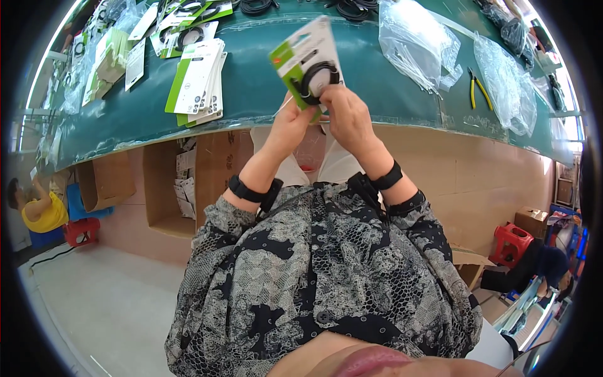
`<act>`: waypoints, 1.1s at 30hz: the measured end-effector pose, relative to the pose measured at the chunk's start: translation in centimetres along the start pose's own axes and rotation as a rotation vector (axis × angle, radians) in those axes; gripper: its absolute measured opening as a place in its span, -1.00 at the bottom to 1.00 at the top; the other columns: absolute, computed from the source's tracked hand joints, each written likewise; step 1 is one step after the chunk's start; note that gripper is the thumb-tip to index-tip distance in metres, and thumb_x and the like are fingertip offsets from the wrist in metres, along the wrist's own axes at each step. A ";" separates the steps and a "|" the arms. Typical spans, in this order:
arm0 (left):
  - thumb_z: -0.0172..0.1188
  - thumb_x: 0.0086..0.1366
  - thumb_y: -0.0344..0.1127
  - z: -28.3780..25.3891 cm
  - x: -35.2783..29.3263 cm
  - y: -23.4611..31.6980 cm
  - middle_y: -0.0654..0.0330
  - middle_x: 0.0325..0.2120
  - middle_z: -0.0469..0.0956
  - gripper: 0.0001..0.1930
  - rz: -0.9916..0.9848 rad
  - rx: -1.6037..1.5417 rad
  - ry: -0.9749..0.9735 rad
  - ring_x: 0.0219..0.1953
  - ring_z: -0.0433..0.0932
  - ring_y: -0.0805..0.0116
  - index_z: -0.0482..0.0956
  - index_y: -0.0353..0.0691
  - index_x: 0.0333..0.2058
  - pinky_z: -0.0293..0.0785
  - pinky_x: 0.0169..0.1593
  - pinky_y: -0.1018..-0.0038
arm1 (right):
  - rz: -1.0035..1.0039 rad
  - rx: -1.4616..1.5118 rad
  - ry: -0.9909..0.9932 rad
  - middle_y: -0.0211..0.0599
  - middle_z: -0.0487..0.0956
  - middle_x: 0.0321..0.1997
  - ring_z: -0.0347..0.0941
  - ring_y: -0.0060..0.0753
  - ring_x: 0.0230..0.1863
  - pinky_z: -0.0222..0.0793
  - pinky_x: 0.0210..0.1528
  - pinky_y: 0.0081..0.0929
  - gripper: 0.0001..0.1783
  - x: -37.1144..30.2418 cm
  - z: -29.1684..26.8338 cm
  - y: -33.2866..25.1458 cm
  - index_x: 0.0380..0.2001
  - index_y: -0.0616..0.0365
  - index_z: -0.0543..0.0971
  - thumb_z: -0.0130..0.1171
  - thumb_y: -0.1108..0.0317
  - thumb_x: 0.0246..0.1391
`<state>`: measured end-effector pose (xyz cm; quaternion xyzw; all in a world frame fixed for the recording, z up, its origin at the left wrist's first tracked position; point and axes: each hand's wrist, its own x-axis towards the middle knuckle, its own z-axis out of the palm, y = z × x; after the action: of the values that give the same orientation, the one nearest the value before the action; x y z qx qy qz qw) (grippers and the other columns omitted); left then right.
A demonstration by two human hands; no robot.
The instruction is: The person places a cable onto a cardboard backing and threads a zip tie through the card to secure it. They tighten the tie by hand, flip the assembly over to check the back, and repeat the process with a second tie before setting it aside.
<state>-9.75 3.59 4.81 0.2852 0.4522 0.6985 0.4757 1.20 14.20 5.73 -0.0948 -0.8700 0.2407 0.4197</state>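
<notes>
A white and green packaging card (304, 53) with a coiled black cable (317, 80) on it is held up between both hands over the near edge of the green table (264, 94). My left hand (291, 125) grips the card's lower edge from below. Fingers of my right hand (347, 116) pinch the cable coil against the card. Both wrists wear black bands.
A stack of the same cards (200, 81) lies on the table to the left, more cards (182, 28) behind it. Clear plastic bags (418, 47) and yellow-handled pliers (478, 89) lie to the right. Cardboard boxes (166, 188) sit under the table; a red stool (512, 242) stands at the right.
</notes>
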 end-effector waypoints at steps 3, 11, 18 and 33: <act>-0.05 0.27 -0.59 -0.5 0.6 0.0 0.20 -0.03 0.39 -0.60 -0.029 0.102 -0.001 0.02 0.43 0.34 0.25 -0.22 0.09 0.48 0.04 0.34 | -0.018 -0.003 0.013 -0.14 0.51 -0.35 0.46 -0.02 -0.36 0.39 -0.36 -0.32 -0.83 -0.3 0.3 0.7 -0.36 0.24 0.38 0.07 0.65 -0.07; 0.00 0.22 -0.64 0.7 0.7 -1.6 0.17 -0.05 0.41 -0.60 0.057 -0.127 0.031 0.01 0.43 0.37 0.30 -0.27 0.05 0.47 0.02 0.40 | 0.240 0.125 0.046 -0.17 0.50 -0.39 0.46 -0.14 -0.38 0.37 -0.33 -0.37 -0.90 -1.4 1.3 0.8 -0.34 0.23 0.38 0.03 0.62 0.06; 0.09 0.18 -0.61 1.3 0.4 -0.5 0.15 -0.09 0.39 -0.63 0.266 0.087 0.087 0.01 0.45 0.30 0.41 -0.28 -0.01 0.46 0.03 0.38 | 0.185 0.360 0.142 -0.16 0.54 -0.29 0.50 -0.07 -0.22 0.42 -0.21 -0.36 -0.84 -1.0 -0.1 -0.3 -0.25 0.20 0.44 0.10 0.49 0.06; 0.42 -0.05 -0.43 1.8 -1.0 5.9 0.03 -0.08 0.35 -0.56 1.043 0.908 -0.292 0.06 0.42 -0.08 0.55 -0.02 -0.13 0.46 0.08 0.21 | 1.170 1.808 0.043 -0.22 0.53 -0.10 0.52 -0.46 -0.13 0.53 -0.15 -0.58 -0.58 -3.2 -6.6 -4.2 0.03 0.28 0.39 0.15 0.40 0.10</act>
<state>-10.28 2.48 10.95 0.7257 0.4347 0.5324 -0.0311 8.53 11.66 9.12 -0.1550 -0.1818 0.9562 0.1690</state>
